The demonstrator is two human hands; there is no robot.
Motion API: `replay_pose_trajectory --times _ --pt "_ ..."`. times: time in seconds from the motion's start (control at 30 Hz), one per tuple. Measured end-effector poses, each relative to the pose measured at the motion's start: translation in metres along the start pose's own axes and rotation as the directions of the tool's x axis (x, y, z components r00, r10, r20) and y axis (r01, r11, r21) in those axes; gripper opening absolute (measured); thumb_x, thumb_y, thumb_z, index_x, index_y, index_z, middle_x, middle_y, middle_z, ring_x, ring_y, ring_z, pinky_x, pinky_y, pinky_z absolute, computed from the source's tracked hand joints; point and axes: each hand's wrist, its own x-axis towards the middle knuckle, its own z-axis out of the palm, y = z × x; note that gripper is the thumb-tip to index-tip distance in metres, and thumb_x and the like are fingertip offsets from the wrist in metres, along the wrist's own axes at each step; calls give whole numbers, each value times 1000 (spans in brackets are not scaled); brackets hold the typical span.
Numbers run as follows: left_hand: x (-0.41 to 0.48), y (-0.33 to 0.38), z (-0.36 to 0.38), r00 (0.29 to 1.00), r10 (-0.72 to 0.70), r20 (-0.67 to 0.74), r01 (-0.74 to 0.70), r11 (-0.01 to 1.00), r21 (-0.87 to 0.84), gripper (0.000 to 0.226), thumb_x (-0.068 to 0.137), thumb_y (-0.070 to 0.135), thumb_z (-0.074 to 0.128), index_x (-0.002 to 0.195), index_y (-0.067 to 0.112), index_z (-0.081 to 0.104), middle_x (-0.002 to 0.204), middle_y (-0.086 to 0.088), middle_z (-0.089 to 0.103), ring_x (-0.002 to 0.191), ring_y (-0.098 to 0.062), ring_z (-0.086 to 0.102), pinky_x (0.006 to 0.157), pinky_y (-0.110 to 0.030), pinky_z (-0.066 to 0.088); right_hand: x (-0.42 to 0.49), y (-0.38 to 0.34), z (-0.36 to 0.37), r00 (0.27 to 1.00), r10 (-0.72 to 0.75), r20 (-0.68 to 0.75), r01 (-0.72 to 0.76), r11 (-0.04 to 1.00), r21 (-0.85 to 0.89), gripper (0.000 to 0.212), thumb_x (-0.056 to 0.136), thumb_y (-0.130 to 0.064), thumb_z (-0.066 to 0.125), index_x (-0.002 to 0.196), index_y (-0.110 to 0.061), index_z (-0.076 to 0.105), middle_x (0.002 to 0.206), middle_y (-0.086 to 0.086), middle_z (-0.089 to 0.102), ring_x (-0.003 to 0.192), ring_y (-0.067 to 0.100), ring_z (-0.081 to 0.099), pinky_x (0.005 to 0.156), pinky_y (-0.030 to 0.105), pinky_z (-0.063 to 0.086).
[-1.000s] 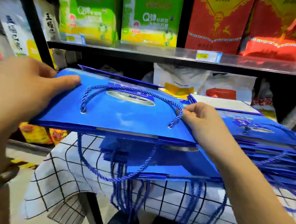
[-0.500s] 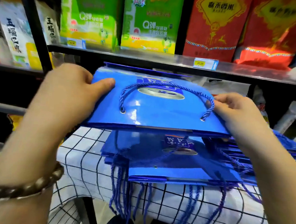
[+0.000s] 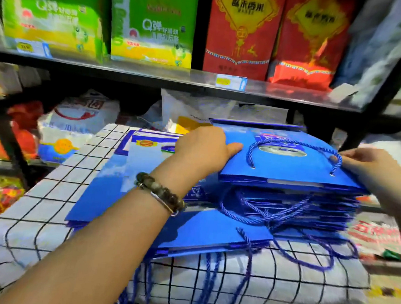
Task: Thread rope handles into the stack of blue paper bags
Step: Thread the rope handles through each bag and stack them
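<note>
1. Bench [image 3: 48, 212]: your stack of blue bags [image 3: 286, 205] sits toward its right.
2. Top bag [image 3: 288, 167]: likely light, stiff, slippery; your left hand [image 3: 202, 149] and right hand [image 3: 369, 168] grip its side edges.
3. Rope handle [image 3: 295, 144]: limp cord; pinch it near the holes.

A shop. A dark metal shelf [image 3: 152, 77] carries price tags [image 3: 231, 82] on its front edge, with rows of green boxes [image 3: 154, 22] and red boxes [image 3: 241, 31] of packaged goods. Printed sacks [image 3: 78, 117] lie stacked beneath it.
</note>
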Motion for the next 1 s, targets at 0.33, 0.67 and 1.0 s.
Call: replay_pose_trajectory --times 0.33,0.67,1.0 --pt "-21 21 21 968 244 -59 -214 927 309 42 98 46 28 119 18 52 118 -9 54 107 -29 52 70 -33 33 15 19 8 996 88 -34 -92 823 -560 16 73 -16 70 87 -8 68 96 24 66 90 38 60 76 40 49" --pt "-55 47 82 953 298 59 -302 910 284 66 87 51 51 136 10 35 132 -19 45 122 -38 42 101 -52 32 16 -33 92 927 -135 350 306 812 -496 36 92 -34 49 121 -14 57 127 11 56 115 30 51 94 40 42" --pt "-57 35 118 968 251 2 -243 936 254 79 44 64 78 105 14 68 104 -12 67 100 -30 63 86 -47 49 14 -1 119 877 -142 458 319 886 -336 41 99 -25 35 136 -11 40 145 10 37 134 23 31 109 33 23"
